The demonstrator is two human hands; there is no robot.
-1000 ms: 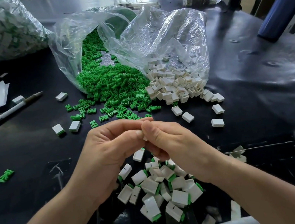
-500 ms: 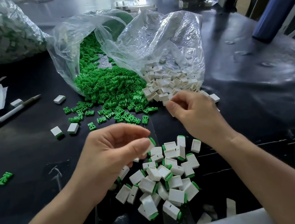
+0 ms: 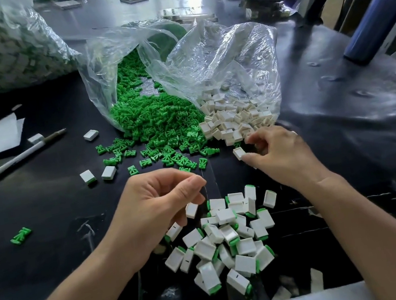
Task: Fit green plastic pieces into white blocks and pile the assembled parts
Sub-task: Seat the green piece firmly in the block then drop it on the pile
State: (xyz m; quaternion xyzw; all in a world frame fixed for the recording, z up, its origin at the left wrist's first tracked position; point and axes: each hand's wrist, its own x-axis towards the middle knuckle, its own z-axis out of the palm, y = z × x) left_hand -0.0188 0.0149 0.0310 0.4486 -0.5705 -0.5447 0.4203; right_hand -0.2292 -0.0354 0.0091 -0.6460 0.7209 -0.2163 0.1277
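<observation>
I am pinching one white block (image 3: 239, 154) between my right hand (image 3: 279, 154) thumb and forefinger, just beyond the pile of assembled parts (image 3: 232, 238). My left hand (image 3: 159, 208) is hovering loosely curled over that pile's left edge, gripping nothing visible. Farther beyond the pile, green pieces (image 3: 159, 127) and a heap of blocks (image 3: 234, 120) are spilling from clear bags (image 3: 215, 55)

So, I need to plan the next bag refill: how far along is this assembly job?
Done: a pile of assembled parts lies nearest the person. In hand: the right hand pinches one empty white block at the edge of the white blocks heap; the left hand hovers by the pile, nothing visible in it. Left: a big heap of green pieces and many unfilled blocks, so most work looks ahead.
</observation>
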